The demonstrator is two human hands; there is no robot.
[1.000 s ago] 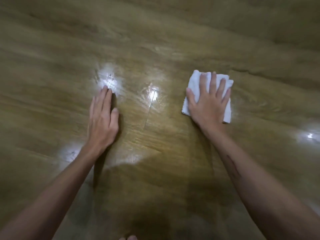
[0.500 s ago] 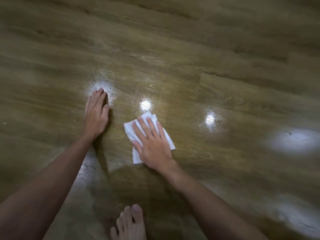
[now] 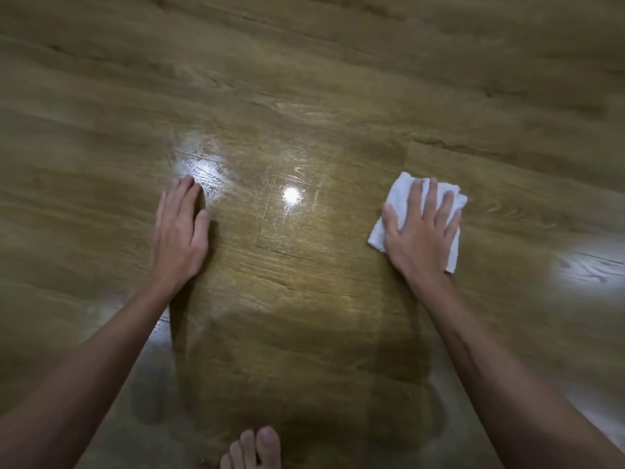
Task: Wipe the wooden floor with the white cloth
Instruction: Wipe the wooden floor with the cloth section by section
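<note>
White cloth [image 3: 402, 211] farther right now under flat, spread right hand [image 3: 421, 235]; left hand [image 3: 181, 236] flat on wooden floor [image 3: 304, 96].

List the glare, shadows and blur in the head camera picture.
Head view: bright glare spots lie on the wooden floor, one by the left hand, one mid-frame, one at the right edge; the person's dark shadow covers the lower middle, around the bare toes; the frame edges smear and bend; the right hand pressing the white cloth is slightly soft.
</note>
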